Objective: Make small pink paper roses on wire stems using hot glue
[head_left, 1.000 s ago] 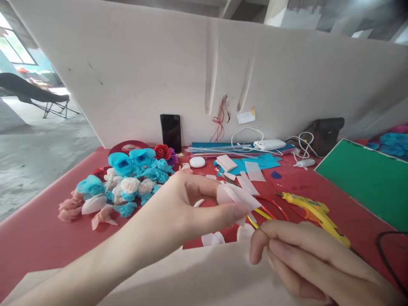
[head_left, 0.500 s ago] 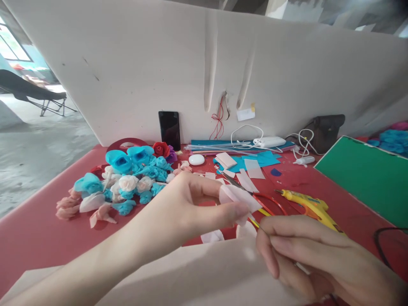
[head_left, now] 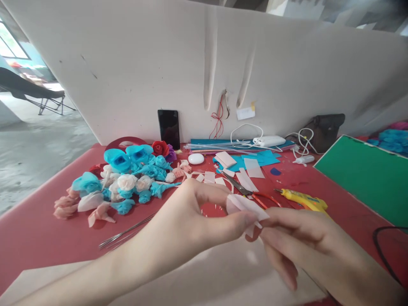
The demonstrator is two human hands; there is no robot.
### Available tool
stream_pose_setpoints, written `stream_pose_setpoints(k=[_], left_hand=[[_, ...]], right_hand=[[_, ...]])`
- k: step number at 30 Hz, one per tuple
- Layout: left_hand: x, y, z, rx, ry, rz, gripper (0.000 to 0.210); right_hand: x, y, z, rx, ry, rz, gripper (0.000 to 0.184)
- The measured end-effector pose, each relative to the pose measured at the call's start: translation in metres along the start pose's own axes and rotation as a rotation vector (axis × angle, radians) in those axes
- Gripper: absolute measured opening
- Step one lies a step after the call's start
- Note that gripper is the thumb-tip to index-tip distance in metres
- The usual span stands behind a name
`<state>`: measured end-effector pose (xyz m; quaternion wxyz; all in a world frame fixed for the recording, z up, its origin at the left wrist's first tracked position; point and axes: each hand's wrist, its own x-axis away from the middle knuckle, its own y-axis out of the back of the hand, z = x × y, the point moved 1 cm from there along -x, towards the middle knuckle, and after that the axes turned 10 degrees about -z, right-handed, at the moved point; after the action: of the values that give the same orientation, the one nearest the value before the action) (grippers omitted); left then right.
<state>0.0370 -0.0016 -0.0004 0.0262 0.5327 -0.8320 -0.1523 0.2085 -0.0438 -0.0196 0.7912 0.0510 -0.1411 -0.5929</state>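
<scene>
My left hand (head_left: 219, 216) pinches a pale pink paper petal (head_left: 244, 205) between thumb and fingers, above the table's middle. At the petal's lower right end, my right hand (head_left: 296, 246) has its thumb and forefinger closed on the narrow tip, while the other fingers curl below. A thin dark line, perhaps a wire, runs out beneath that hand; its upper part is hidden. Just behind the petal lie scissors (head_left: 262, 199) with red handles, partly covered by my fingers. A large pale sheet (head_left: 191, 284) is spread under both hands.
Blue, white and pink paper flowers (head_left: 127, 182) are heaped at left, near thin metal wires (head_left: 127, 231). A yellow glue gun (head_left: 304, 199) lies at right, beside a green board (head_left: 366, 178). Paper strips (head_left: 254, 168) and a phone (head_left: 168, 128) are farther back.
My right hand has moved in until its fingertips meet the petal's tip. My left hand and the petal have shifted slightly right. The wires at left have come into view.
</scene>
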Motion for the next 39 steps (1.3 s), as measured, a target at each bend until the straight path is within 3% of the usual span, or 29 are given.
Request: stream_pose_setpoints(k=[6,11,18,22,26,29,32,39], left_hand=[[0.001,0.001,0.002,0.052,0.014,0.025,0.021],[0.002,0.002,0.000,0.080,0.024,0.030,0.017],[0.005,0.000,-0.003,0.064,-0.014,0.039,0.018],[0.007,-0.001,-0.003,0.033,-0.024,0.018,0.018],[0.007,0.002,-0.002,0.117,-0.037,0.074,0.012],[0.006,0.005,-0.001,0.200,-0.073,0.121,0.020],[0.005,0.007,0.001,0.227,-0.075,0.106,0.030],[0.005,-0.003,0.000,0.246,-0.147,0.026,0.017]], right_hand=[[0.002,-0.003,0.000,-0.040,-0.097,-0.042,0.028],[0.002,-0.006,0.004,-0.115,-0.154,0.006,0.029],[0.001,-0.003,-0.005,-0.116,-0.087,0.084,0.033],[0.002,-0.004,-0.007,-0.119,-0.101,0.050,0.031],[0.003,-0.005,-0.004,-0.156,-0.144,0.005,0.046],[0.004,-0.006,0.000,-0.214,-0.119,-0.042,0.038],[0.005,-0.005,0.005,-0.220,-0.142,-0.106,0.030],[0.006,-0.007,0.004,-0.226,-0.205,-0.044,0.038]])
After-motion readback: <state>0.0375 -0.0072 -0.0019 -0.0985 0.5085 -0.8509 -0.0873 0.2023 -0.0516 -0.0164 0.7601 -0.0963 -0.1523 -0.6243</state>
